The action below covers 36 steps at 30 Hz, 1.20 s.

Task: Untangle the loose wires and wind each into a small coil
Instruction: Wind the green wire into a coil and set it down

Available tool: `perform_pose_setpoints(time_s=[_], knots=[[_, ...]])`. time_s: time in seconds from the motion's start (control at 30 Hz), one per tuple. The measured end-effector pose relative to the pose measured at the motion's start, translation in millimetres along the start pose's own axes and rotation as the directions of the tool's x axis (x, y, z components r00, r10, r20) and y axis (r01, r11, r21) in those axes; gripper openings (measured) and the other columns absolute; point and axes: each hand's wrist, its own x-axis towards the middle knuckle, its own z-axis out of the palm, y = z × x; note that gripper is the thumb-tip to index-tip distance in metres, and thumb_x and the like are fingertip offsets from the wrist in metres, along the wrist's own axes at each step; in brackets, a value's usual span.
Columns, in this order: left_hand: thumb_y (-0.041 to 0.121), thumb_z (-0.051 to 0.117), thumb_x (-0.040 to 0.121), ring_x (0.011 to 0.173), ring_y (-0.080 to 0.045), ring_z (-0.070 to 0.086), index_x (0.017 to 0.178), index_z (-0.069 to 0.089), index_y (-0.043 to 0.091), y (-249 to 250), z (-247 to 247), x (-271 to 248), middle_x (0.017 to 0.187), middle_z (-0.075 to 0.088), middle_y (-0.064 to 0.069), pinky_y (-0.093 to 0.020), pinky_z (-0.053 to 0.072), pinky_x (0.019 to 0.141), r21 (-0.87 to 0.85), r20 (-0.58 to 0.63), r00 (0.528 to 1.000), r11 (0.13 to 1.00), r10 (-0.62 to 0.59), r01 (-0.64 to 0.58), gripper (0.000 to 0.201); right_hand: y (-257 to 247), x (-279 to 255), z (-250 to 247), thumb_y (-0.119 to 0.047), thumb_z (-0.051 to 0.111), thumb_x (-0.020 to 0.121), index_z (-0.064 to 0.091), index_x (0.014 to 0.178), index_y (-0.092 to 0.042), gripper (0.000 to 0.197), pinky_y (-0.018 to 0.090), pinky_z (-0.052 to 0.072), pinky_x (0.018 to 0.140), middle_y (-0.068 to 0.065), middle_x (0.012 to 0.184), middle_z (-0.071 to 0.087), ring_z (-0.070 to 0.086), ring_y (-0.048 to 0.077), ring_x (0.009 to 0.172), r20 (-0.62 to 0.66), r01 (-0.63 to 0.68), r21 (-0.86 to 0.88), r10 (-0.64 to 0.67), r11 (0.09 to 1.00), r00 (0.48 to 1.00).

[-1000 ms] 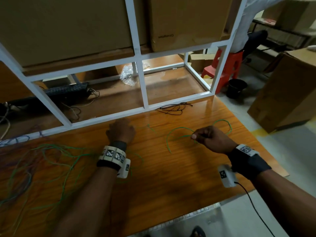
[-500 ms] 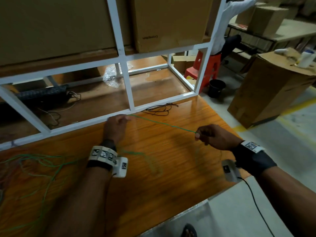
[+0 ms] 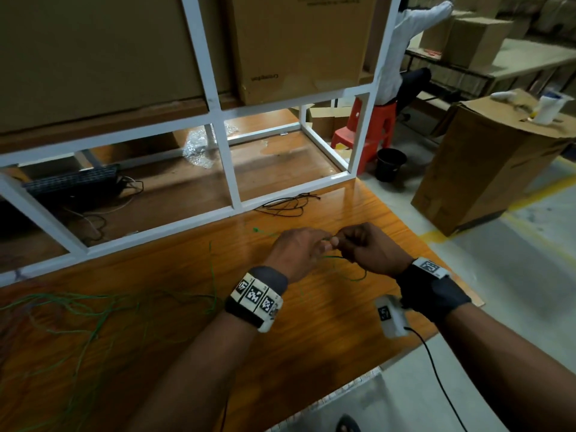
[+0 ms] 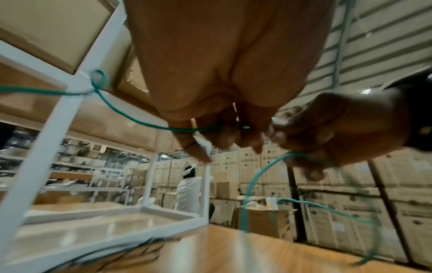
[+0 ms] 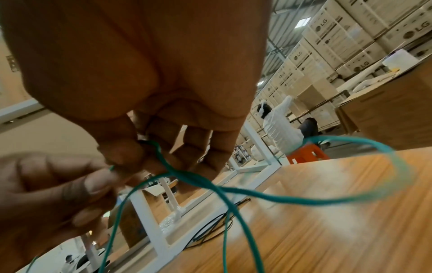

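Note:
My two hands meet above the wooden table [image 3: 311,338]. In the right wrist view, the thumb and forefinger of my right hand [image 3: 343,243] pinch a thin green wire [image 5: 257,194]. My left hand [image 3: 321,244] pinches the same wire right beside them. Slack loops of the green wire [image 3: 352,275] hang under the hands down to the table. In the left wrist view the green wire [image 4: 135,118] runs left from my fingers to a small kink. A tangle of green wires [image 3: 93,310] lies spread on the left of the table.
A small bundle of black wire [image 3: 286,207] lies by the foot of the white metal shelf frame [image 3: 230,169] behind the hands. The table's right edge is close to my right wrist. A large cardboard box [image 3: 486,163] stands on the floor to the right, and a person works beyond it.
Half a second ago my hands held the green wire stretched taut between them. They have come together at the right, and the wire now hangs in slack loops.

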Motion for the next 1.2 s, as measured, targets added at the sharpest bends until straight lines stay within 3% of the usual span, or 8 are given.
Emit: perform_pose_setpoints(time_s=[0.1,0.27,0.4,0.63,0.83,1.0,1.1,1.2], knots=[[0.036,0.046,0.105,0.098,-0.022,0.065,0.108,0.074,0.025,-40,-6,-5,0.112,0.072,-0.001,-0.035,0.052,0.084,-0.195,-0.157,0.965,0.965,-0.209,0.177,0.030,11,-11,-14,-0.037,0.070,0.098,0.067,0.077,-0.009,0.035,0.030,0.040,0.054,-0.003,0.057,0.053,0.047,0.013,0.054,0.004,-0.055,0.052,0.055,0.997,0.998],[0.027,0.046,0.105,0.112,-0.029,0.062,0.111,0.074,0.021,-142,-48,-29,0.124,0.069,-0.009,-0.039,0.047,0.096,-0.200,-0.357,0.714,0.796,-0.603,0.572,0.029,60,-56,-44,-0.042,0.069,0.094,0.072,0.078,-0.013,0.033,0.035,0.047,0.064,-0.001,0.060,0.060,0.056,0.012,0.059,-0.003,-0.200,0.040,0.201,0.979,0.980],[0.037,0.057,0.099,0.124,-0.037,0.054,0.134,0.062,0.017,-138,-44,-24,0.137,0.060,-0.015,-0.046,0.043,0.105,0.101,-0.185,0.792,0.791,-0.581,0.604,0.040,66,-56,-42,-0.044,0.063,0.097,0.072,0.083,-0.012,0.036,0.034,0.044,0.066,0.001,0.060,0.059,0.054,0.017,0.061,-0.019,-0.201,0.106,0.204,0.974,0.979],[0.058,0.054,0.094,0.152,-0.012,0.012,0.156,0.027,0.026,21,4,-4,0.160,0.033,0.003,-0.048,-0.010,0.123,0.033,-0.048,0.999,0.999,0.027,-0.025,0.074,33,-11,6,-0.031,0.058,0.106,0.072,0.088,-0.010,0.031,0.035,0.037,0.058,-0.006,0.058,0.052,0.043,0.014,0.055,0.011,-0.091,0.099,0.091,0.991,0.996],[0.048,0.061,0.089,0.094,-0.010,0.067,0.120,0.067,0.031,24,-9,8,0.100,0.073,0.007,-0.033,0.055,0.086,-0.442,-0.240,0.955,0.895,-0.174,0.052,0.037,12,-9,11,-0.047,0.060,0.101,0.074,0.081,-0.016,0.040,0.036,0.037,0.060,0.000,0.060,0.047,0.041,0.018,0.058,0.000,-0.152,0.159,0.154,0.976,0.988],[0.020,0.053,0.103,0.047,-0.013,0.049,0.106,0.075,0.012,-33,-10,32,0.063,0.060,-0.002,-0.027,0.039,0.049,-0.825,-0.074,0.779,0.477,-0.622,0.302,0.023,14,-23,7,-0.064,0.058,0.093,0.075,0.112,-0.018,0.053,0.039,0.039,0.065,0.008,0.087,0.059,0.042,0.017,0.064,-0.052,-0.199,0.459,0.250,0.866,0.967],[0.024,0.074,0.088,0.087,-0.023,0.068,0.123,0.067,0.018,-44,-8,23,0.098,0.070,-0.005,-0.035,0.056,0.069,-0.745,0.075,0.766,0.474,-0.639,0.469,0.037,28,-30,4,-0.067,0.055,0.092,0.077,0.117,-0.028,0.051,0.039,0.038,0.065,-0.010,0.089,0.066,0.038,0.017,0.061,-0.110,-0.230,0.464,0.313,0.855,0.943],[0.038,0.087,0.073,0.152,-0.025,0.013,0.158,0.005,0.038,-24,-3,11,0.166,0.015,-0.003,-0.049,0.021,0.121,-0.411,0.105,0.901,0.806,-0.421,0.425,0.118,29,-27,2,-0.069,0.045,0.097,0.083,0.103,-0.025,0.058,0.031,0.040,0.065,0.000,0.095,0.065,0.047,0.007,0.057,-0.188,-0.263,0.383,0.353,0.886,0.917]])
